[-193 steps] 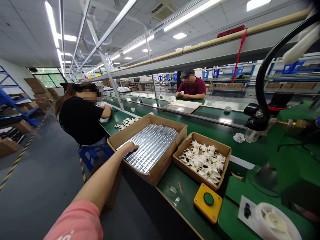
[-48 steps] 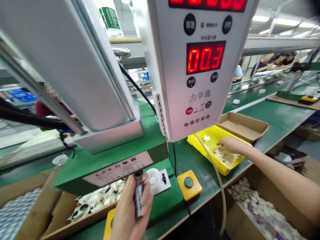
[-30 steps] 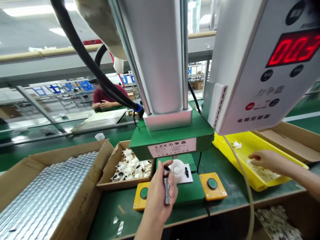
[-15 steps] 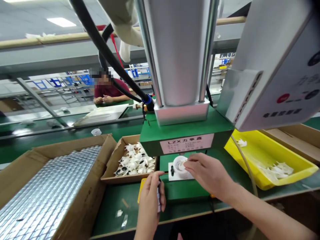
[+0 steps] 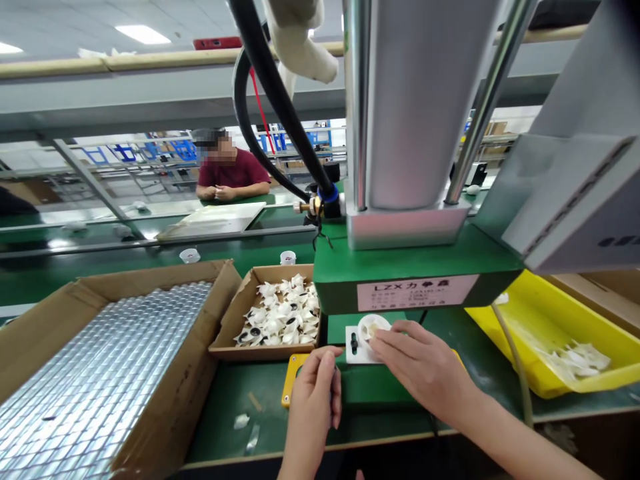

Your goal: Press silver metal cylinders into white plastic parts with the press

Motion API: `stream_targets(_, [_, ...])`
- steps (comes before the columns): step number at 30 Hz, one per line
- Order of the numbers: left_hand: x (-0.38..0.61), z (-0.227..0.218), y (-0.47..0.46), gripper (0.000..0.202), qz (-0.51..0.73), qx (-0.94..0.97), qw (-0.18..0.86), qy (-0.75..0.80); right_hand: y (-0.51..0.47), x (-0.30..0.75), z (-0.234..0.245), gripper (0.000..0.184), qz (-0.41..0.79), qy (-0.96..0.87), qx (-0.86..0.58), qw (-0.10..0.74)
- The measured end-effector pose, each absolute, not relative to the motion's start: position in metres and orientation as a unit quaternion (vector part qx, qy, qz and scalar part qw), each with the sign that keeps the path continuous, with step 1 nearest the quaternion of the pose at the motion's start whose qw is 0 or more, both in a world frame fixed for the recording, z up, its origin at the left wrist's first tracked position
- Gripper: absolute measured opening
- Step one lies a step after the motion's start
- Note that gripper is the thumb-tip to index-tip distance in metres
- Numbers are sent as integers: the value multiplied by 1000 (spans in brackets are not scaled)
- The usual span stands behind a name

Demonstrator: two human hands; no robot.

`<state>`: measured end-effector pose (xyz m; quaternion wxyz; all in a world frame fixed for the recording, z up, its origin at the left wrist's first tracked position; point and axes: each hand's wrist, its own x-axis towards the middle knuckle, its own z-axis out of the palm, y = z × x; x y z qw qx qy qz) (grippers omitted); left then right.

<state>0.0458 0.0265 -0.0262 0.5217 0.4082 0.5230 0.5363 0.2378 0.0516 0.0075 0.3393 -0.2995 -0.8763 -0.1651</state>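
Note:
My right hand (image 5: 420, 363) reaches in from the right, with its fingertips together on a small off-white part inside a round white cup (image 5: 374, 327). The cup sits on a white fixture plate (image 5: 353, 355) with a dark slot, under the green head of a press (image 5: 415, 267). My left hand (image 5: 316, 387) is curled just left of the fixture. Its fingers are closed around something mostly hidden; only a greyish sliver shows. Behind that hand lies a yellow-edged control box (image 5: 289, 383). A cardboard box of white fan wheels (image 5: 280, 313), some with black hubs, stands beyond it.
A large carton (image 5: 165, 393) at left holds rows of silver metal cylinders. On the right is a yellow bin (image 5: 555, 380) with a few white finned parts. Two white cups (image 5: 189, 255) stand behind the boxes. A person (image 5: 233, 170) in dark red sits across the line.
The view has swung left, so the press appears farther right. My right hand's fingers have flattened over the cup. The silvery object in my left hand is now more covered.

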Motion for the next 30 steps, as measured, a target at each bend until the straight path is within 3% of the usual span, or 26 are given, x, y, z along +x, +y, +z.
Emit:
stream_targets(6, [36, -19, 16, 44, 497, 445, 478, 571, 33, 265, -7, 33, -105, -835, -386, 379])
stream_targets(13, [-10, -7, -1, 37, 235, 644, 132, 716, 2, 326, -44, 39, -110, -769, -546, 314])
stream_targets(17, [-6, -9, -7, 41, 68, 675, 46, 733, -9, 329, -49, 33, -160, -800, -535, 219])
stream_targets(23, [0, 0, -2, 40, 32, 694, 30, 719, -13, 307, -27, 43, -303, -826, -450, 154])
stream_targets(30, [-8, 2, 0, 43, 109, 680, 111, 717, -14, 300, -21, 41, -309, -830, -432, 170])
